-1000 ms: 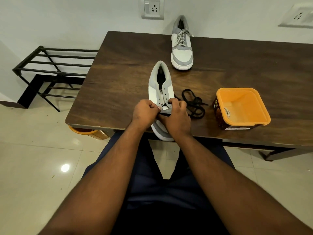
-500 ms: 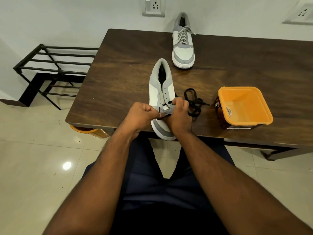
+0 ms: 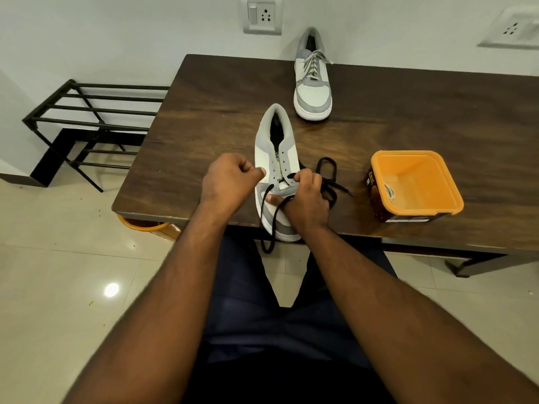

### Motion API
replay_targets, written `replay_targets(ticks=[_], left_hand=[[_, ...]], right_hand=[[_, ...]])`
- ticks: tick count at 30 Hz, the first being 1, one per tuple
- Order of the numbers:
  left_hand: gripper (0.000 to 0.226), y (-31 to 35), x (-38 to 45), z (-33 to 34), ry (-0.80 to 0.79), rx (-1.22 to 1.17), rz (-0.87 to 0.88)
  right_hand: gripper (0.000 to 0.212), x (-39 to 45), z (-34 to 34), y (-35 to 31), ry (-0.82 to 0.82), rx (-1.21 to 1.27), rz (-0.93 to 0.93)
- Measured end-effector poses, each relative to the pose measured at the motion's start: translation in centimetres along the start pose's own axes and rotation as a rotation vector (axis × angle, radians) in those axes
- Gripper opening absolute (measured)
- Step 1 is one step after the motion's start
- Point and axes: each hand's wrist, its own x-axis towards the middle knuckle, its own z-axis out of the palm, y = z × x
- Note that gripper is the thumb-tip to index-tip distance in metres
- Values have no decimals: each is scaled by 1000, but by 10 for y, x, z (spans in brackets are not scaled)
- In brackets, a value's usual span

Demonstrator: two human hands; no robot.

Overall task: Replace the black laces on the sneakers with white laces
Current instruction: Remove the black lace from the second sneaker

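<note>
Room: pale wall with two socket plates, glossy tiled floor, a black metal rack [image 3: 87, 123] on the floor off the desk's left edge.

Desk [image 3: 423, 112]: dark wood grain, long side toward the seated person, far edge against the wall.

Near sneaker [image 3: 275, 158]: grey and white, at the near edge just left of centre, toe overhanging toward the person, heel pointing to the wall. Upper eyelets appear empty; a black lace [image 3: 269, 220] is threaded only at the lowest rows, one length hanging over the near edge, the rest lying in a loose tangle on the desk just to the shoe's right.

Far sneaker [image 3: 312, 83]: same pattern, at the far edge against the wall, already fitted with a pale lace.

Orange tub [image 3: 417, 182]: open, square, right of the near sneaker and well apart from it. A pale coil inside, probably the remaining white lace. Dark brown label on the side; print too small to read. No brand legible on either shoe.

Left hand [image 3: 229, 182]: closed to a loose fist just beside the shoe's left flank; whether it pinches anything cannot be told.

Right hand [image 3: 306, 199]: closed on the black lace at the lower eyelets, thumb pressing on the toe box.

Step in hand, as judged: unlacing the second shoe, nearly finished. Next move calls for drawing the lace clear of the last eyelets, laying it aside, then taking the white lace from the tub.
</note>
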Motion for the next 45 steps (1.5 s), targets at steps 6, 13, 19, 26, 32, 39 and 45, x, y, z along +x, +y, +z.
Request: replay_targets(ticks=[6,13,19,26,32,39,45], left_hand=[[14,-12,13,47,-27,85,7],[8,-18,21,53,-58,217,-23],[10,-22,15,35,-282,31,-31],[14,-8,-29,-44,-700,-350,69],[26,-17,-2,-44,-260,-311,-148],[24,-19,25,39,-114,103,-17],[23,-23,23,59,-51,305,36]], right_hand=[[47,2,2,2,32,-20,-5],[41,4,5,4,61,-63,-16],[41,5,3,5,29,-91,-10],[68,4,1,4,-2,-16,7],[73,3,-1,-1,-2,-36,34],[43,4,0,1,10,-67,24],[33,4,-2,1,19,-99,23]])
